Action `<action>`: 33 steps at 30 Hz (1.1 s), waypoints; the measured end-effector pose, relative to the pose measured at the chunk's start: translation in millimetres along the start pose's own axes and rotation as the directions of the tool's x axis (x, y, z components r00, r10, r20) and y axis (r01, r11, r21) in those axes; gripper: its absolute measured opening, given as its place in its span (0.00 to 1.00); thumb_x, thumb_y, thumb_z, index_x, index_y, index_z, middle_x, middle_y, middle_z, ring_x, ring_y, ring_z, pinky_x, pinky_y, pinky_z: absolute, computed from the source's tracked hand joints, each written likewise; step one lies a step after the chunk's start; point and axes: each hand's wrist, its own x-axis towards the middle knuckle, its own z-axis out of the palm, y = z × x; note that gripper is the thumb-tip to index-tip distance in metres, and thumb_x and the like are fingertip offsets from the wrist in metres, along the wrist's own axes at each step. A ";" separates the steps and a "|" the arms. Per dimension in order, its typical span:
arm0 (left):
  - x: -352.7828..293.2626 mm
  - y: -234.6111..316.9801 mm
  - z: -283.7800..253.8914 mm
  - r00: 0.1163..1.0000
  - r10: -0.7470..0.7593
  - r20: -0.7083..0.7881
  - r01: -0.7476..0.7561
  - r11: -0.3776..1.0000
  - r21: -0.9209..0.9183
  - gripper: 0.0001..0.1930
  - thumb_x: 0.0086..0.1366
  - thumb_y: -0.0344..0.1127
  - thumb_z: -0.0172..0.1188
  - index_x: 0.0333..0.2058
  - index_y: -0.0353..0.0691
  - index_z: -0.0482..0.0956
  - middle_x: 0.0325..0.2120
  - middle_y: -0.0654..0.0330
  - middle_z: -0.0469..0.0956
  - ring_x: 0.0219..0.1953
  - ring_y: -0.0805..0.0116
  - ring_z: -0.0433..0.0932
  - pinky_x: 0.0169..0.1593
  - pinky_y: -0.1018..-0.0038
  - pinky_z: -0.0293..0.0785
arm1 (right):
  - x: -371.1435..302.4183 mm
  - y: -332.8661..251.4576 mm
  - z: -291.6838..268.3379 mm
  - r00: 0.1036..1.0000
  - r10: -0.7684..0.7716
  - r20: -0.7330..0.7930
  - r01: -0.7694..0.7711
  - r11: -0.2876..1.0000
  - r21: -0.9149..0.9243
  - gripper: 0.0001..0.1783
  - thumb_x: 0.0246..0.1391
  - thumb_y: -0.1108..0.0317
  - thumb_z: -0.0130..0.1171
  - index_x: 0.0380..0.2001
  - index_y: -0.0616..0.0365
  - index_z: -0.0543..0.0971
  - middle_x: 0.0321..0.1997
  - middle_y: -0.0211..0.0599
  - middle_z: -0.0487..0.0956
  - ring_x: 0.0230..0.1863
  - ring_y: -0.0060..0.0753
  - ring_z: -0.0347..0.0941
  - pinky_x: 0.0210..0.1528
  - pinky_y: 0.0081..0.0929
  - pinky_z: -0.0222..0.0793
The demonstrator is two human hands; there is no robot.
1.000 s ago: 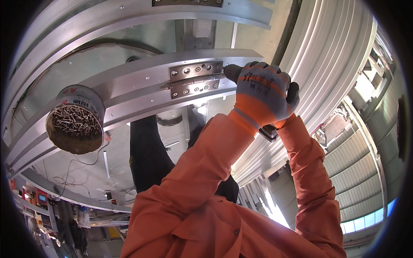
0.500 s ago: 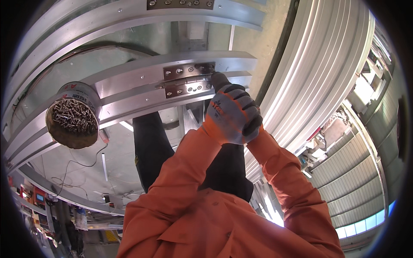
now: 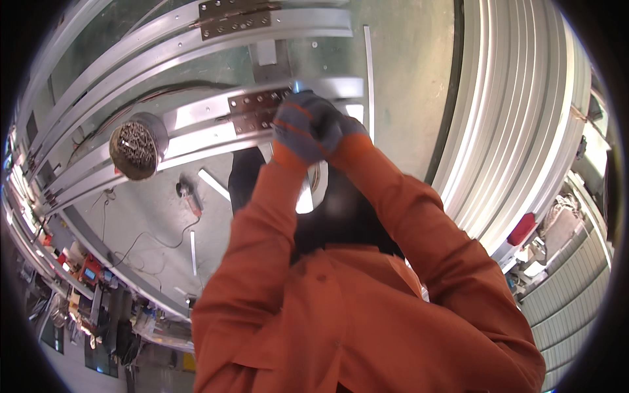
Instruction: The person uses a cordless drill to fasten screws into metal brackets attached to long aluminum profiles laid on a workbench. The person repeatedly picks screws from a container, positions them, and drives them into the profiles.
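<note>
My left hand (image 3: 298,131), in a grey glove with orange trim, is closed at the right end of a steel hinge (image 3: 247,112). My right hand (image 3: 341,134), gloved alike, presses against it with its fingers curled. Anything between the two hands is hidden and smeared by motion; a small bluish glint shows just above them. The hinge lies across two parallel aluminium profiles (image 3: 187,116), with screw heads along its leaves. To the left, a round can (image 3: 157,131) full of loose screws (image 3: 135,144) stands on the profiles.
A second hinge (image 3: 234,18) is on the profiles farther away. Below on the floor lie an angle grinder (image 3: 190,196) with its cord and a pale strip (image 3: 214,185). Long stacked metal profiles (image 3: 508,98) run along the right.
My view has shifted, so the hinge and can sit differently in it. Both hands stay together at the hinge's right end, and my right hand now shows more beside the left.
</note>
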 end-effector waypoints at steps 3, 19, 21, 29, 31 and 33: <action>-14.3 18.3 3.2 0.966 -0.254 0.054 0.237 0.946 0.222 0.14 0.55 0.41 0.65 0.37 0.40 0.83 0.37 0.50 0.80 0.44 0.45 0.78 0.51 0.56 0.75 | 6.2 -14.6 -27.9 0.961 -0.050 0.273 0.058 0.998 -0.022 0.21 0.47 0.54 0.65 0.42 0.53 0.82 0.48 0.48 0.83 0.52 0.52 0.78 0.54 0.42 0.74; -7.2 39.2 0.4 0.821 -0.564 0.091 0.450 0.738 0.503 0.17 0.56 0.44 0.62 0.42 0.44 0.85 0.46 0.53 0.81 0.48 0.49 0.80 0.53 0.59 0.77 | -14.1 -22.2 -9.7 0.981 0.087 0.176 -0.141 0.936 0.323 0.28 0.51 0.52 0.62 0.53 0.57 0.78 0.58 0.48 0.78 0.60 0.47 0.76 0.60 0.40 0.72; -5.1 42.5 -5.7 0.823 -0.558 0.109 0.437 0.744 0.505 0.16 0.55 0.43 0.62 0.40 0.44 0.85 0.44 0.52 0.81 0.45 0.47 0.80 0.49 0.57 0.78 | -13.5 -25.7 -24.9 0.940 0.072 0.332 -0.185 0.929 0.322 0.30 0.52 0.52 0.62 0.54 0.57 0.77 0.60 0.48 0.76 0.60 0.46 0.75 0.61 0.40 0.72; 24.8 41.8 -19.0 0.800 -0.566 0.198 0.471 0.797 0.378 0.15 0.52 0.40 0.63 0.38 0.43 0.84 0.36 0.50 0.82 0.40 0.44 0.80 0.44 0.56 0.79 | -4.8 -24.7 -6.2 0.940 0.096 0.329 -0.191 0.944 0.269 0.39 0.47 0.46 0.66 0.60 0.54 0.72 0.61 0.46 0.75 0.61 0.46 0.74 0.60 0.40 0.73; 21.1 38.2 -17.3 0.871 -0.463 0.165 0.387 0.853 0.350 0.13 0.52 0.38 0.62 0.37 0.42 0.84 0.34 0.51 0.82 0.39 0.45 0.81 0.44 0.57 0.79 | -4.5 -23.1 -1.2 0.949 0.083 0.303 -0.176 0.939 0.296 0.41 0.45 0.46 0.67 0.61 0.54 0.71 0.61 0.46 0.75 0.61 0.46 0.74 0.60 0.40 0.73; 19.7 34.7 -16.7 0.893 -0.422 0.158 0.346 0.866 0.360 0.13 0.53 0.36 0.61 0.37 0.42 0.84 0.34 0.52 0.83 0.39 0.45 0.81 0.45 0.58 0.79 | 0.9 -22.4 -8.5 0.928 0.065 0.367 -0.176 0.944 0.279 0.40 0.46 0.47 0.68 0.60 0.55 0.72 0.61 0.46 0.75 0.61 0.46 0.74 0.61 0.40 0.72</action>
